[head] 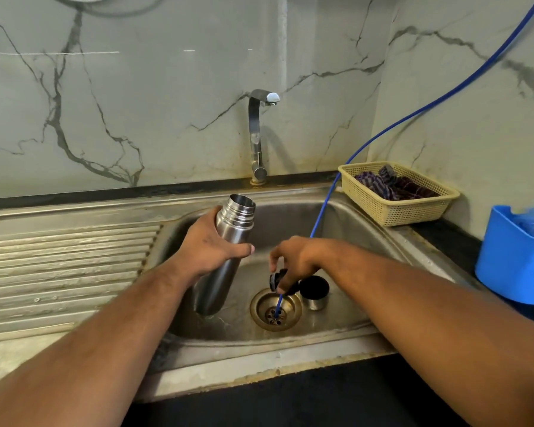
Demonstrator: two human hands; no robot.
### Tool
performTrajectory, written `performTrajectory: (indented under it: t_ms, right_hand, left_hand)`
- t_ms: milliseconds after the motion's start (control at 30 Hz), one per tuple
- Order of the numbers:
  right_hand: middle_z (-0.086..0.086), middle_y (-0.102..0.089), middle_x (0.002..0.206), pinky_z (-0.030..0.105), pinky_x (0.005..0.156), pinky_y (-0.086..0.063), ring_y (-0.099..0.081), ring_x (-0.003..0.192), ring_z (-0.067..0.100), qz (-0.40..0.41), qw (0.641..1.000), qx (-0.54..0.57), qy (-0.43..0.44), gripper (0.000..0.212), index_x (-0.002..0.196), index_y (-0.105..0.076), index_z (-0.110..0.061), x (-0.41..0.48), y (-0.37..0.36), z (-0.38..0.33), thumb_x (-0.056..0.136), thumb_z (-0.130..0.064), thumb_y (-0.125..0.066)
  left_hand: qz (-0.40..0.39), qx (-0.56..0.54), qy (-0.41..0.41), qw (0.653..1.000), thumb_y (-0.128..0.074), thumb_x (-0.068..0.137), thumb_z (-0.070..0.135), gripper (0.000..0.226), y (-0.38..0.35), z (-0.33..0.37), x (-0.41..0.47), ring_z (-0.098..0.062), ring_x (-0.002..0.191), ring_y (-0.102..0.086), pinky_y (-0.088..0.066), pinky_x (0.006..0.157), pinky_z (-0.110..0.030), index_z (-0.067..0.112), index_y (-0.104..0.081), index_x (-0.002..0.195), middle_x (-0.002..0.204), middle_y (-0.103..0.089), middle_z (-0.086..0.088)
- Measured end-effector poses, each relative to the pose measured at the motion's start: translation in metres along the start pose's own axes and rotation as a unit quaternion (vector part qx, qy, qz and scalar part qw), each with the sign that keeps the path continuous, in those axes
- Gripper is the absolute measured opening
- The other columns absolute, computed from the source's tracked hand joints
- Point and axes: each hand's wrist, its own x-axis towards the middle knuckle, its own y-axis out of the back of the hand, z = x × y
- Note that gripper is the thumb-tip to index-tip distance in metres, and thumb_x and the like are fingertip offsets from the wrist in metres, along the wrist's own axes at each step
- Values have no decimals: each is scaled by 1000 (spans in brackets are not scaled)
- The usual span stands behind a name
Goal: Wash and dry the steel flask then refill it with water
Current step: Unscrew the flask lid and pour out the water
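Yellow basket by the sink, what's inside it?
The yellow basket holds a crumpled dark striped cloth. Whatever may lie under the cloth is covered, so it cannot be seen.

Readable text: none in this view.
steel flask point(233, 226): plain brushed wall, nothing legible on it.
blue tub point(512, 266), at 3 o'clock: nothing legible.
basket point(395, 208), at 2 o'clock: nothing legible.

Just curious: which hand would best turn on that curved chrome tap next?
Probably the right hand: it only pinches the small black stopper, while the left hand grips the uncapped steel flask.
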Motion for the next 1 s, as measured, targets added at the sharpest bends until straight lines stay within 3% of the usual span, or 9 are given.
performTrajectory:
  t_ms: [100,200,300,367,433,567,733,900,1000]
  right_hand:
    - [3,-65,118,34,81,-58,-68,103,26,-76,996,-51,12,56,121,-65,-24,10,-18,-22,74,-41,-89]
    - [3,-66,113,28,62,-56,-68,81,20,-157,985,-73,9,53,125,-65,-15,9,-27,-26,81,-35,-86]
    - [8,-69,112,35,76,-58,-68,83,24,-210,977,-47,-7,54,133,-61,-14,6,-28,-19,85,-28,-83]
    - [5,-70,95,38,83,-57,-68,90,26,-215,976,-32,-14,53,134,-60,-15,6,-26,-16,87,-25,-82]
    - [5,-71,92,41,86,-58,-69,90,27,-202,979,-13,-18,53,133,-60,-18,6,-22,-16,86,-27,-83]
    - [2,-75,110,41,95,-57,-73,93,17,-104,994,26,12,55,131,-59,-29,-3,-1,-13,82,-40,-84]
    - [-8,-74,106,39,98,-56,-70,99,11,16,991,122,59,58,137,-58,-30,-27,22,-1,84,-39,-82]
    - [-7,-60,137,39,108,-48,-58,123,14,74,975,187,97,87,149,-42,-30,-28,21,-13,76,-51,-85]
    - [-9,-56,136,26,98,-47,-55,124,13,126,952,243,139,86,148,-41,-27,-29,20,-28,78,-46,-86]
  left_hand:
    - [-3,3,2,1000,-96,61,32,78,1,-1,1,-11,97,-63,-50,86,-33,27,-55,127,108,-66,7]
    - [-8,8,3,1000,-96,61,32,78,1,-1,1,-13,97,-63,-52,88,-35,27,-54,126,109,-66,6]
    - [-3,12,1,1000,-95,61,32,76,1,0,1,-12,96,-63,-51,87,-32,27,-54,125,108,-65,6]
    - [-1,13,1,1000,-95,62,32,76,2,1,0,-12,96,-63,-50,86,-31,27,-54,125,108,-65,6]
    - [-1,18,1,1000,-95,61,33,77,2,2,0,-12,97,-63,-50,85,-30,27,-54,126,109,-65,6]
    - [1,23,-1,1000,-95,61,36,80,0,2,-1,-9,98,-62,-49,83,-27,29,-53,128,109,-64,9]
    - [6,-1,4,1000,-91,51,63,95,0,3,-2,-11,105,-64,-53,95,-36,31,-51,132,115,-66,10]
    - [17,-127,7,992,-91,65,43,85,-4,19,-9,-10,109,-65,-54,94,-31,26,-47,136,119,-67,7]
    - [7,-221,20,975,-87,69,38,84,-9,26,-11,-14,113,-67,-57,95,-37,25,-43,139,122,-67,3]
